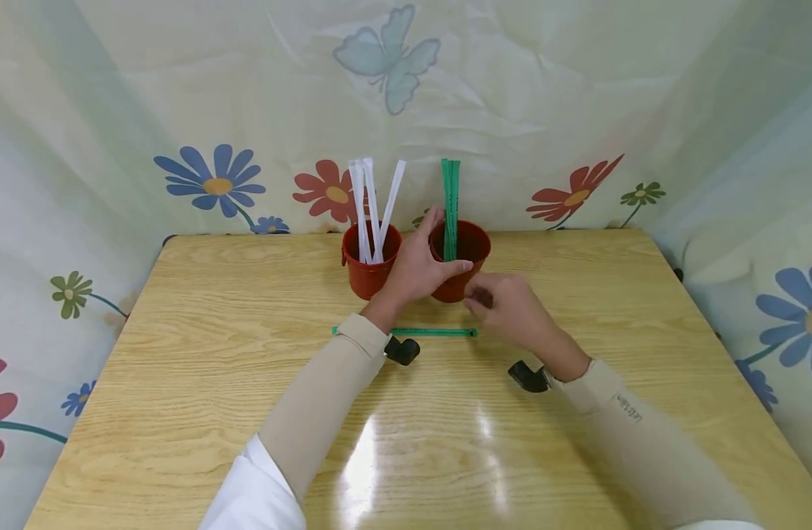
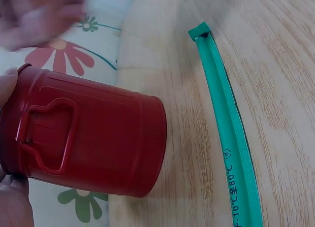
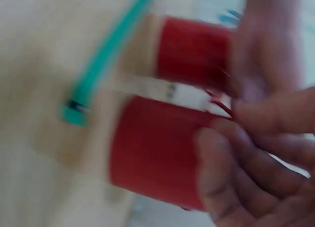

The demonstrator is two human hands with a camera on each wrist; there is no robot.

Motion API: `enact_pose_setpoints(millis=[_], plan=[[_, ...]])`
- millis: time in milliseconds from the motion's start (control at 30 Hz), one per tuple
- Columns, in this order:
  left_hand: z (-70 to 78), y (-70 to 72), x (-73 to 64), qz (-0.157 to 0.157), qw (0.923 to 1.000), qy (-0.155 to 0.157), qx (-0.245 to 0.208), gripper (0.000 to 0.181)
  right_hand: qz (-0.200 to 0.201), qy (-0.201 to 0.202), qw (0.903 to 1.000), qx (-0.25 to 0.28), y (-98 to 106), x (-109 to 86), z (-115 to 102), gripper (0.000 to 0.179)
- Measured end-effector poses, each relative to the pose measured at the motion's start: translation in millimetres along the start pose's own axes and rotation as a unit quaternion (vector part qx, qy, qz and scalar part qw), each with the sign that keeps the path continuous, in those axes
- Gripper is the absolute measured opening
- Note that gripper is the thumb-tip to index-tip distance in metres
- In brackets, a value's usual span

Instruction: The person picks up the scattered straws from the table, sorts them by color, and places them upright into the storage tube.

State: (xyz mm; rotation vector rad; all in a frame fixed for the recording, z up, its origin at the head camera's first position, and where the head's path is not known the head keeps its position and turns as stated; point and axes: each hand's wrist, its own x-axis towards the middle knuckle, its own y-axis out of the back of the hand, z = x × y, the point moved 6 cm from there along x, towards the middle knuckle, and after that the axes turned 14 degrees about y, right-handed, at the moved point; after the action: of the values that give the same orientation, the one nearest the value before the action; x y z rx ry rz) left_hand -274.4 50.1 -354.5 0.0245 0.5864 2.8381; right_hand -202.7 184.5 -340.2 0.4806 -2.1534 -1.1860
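My left hand (image 1: 419, 266) grips the right-hand red bucket (image 1: 450, 288) at its rim, thumb across the front and fingers behind. Several green wrapped straws (image 1: 450, 213) stand upright in this bucket. My right hand (image 1: 512, 305) is just to the bucket's right, fingers loosely curled, with nothing visible in them; it is blurred in the left wrist view. In front of the buckets, one green wrapped straw (image 2: 224, 128) lies on the table, partly hidden by my left forearm in the head view. The bucket's folded wire handle (image 2: 64, 138) faces the left wrist camera.
A second red bucket (image 1: 369, 281) stands to the left, holding several white wrapped straws (image 1: 372, 213). The wooden table (image 1: 246, 412) backs onto a flower-printed curtain (image 1: 512, 110). Black wrist cameras jut out below both wrists.
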Motion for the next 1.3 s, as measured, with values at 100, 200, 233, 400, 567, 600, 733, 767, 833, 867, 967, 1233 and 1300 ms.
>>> enact_pose_setpoints(millis=[100,200,233,400,567,600,733,767,833,867,967,1233,1300], plan=[[-2.3,1.4,0.8,0.002,1.0,0.005,0.003,0.1,-0.085,0.024,0.9958,-0.025,-28.5,-5.7,-2.9,0.012],[-3.5,2.1,1.4,0.002,1.0,0.006,0.005,0.1,-0.136,0.055,0.9882,-0.044,-50.6,-8.1,-5.3,0.021],[-3.7,2.1,1.6,0.002,1.0,0.007,0.006,0.1,-0.149,0.067,0.9852,-0.052,-56.4,-8.6,-6.8,0.021],[-3.1,1.4,2.6,-0.003,0.9999,0.006,0.012,0.098,-0.208,0.105,0.9676,-0.098,-72.4,-10.8,-15.9,0.026],[-2.5,1.1,4.0,-0.005,0.9998,0.009,0.018,0.097,-0.28,0.113,0.9439,-0.134,-73.7,-15.7,-22.4,0.024],[-2.5,1.1,4.1,-0.006,0.9997,0.009,0.021,0.098,-0.29,0.112,0.9409,-0.134,-73.0,-17.4,-22.4,0.022],[-1.9,1.6,4.1,-0.006,0.9996,0.01,0.025,0.098,-0.301,0.111,0.9396,-0.119,-67.1,-26.6,-19.1,0.023],[-1.5,1.7,4.0,-0.006,0.9996,0.009,0.025,0.098,-0.3,0.11,0.9406,-0.113,-64.9,-29.3,-17.3,0.026],[-0.9,1.5,3.9,-0.005,0.9996,0.008,0.026,0.098,-0.296,0.108,0.9434,-0.104,-60.1,-35.6,-12.5,0.029],[-0.9,1.2,3.8,-0.006,0.9996,0.008,0.026,0.098,-0.296,0.107,0.9438,-0.102,-57.2,-38.8,-10.1,0.031],[-0.9,-0.6,3.3,-0.008,0.9996,0.01,0.025,0.099,-0.29,0.096,0.9466,-0.102,-46.1,-50.0,-0.6,0.033],[-1.9,-1.6,3.2,-0.014,0.9996,0.015,0.018,0.099,-0.241,0.035,0.964,-0.107,-10.3,-69.2,29.4,0.033],[-2.0,-1.1,3.0,-0.014,0.9996,0.014,0.018,0.099,-0.223,0.03,0.9701,-0.092,-1.0,-70.0,32.7,0.033]])
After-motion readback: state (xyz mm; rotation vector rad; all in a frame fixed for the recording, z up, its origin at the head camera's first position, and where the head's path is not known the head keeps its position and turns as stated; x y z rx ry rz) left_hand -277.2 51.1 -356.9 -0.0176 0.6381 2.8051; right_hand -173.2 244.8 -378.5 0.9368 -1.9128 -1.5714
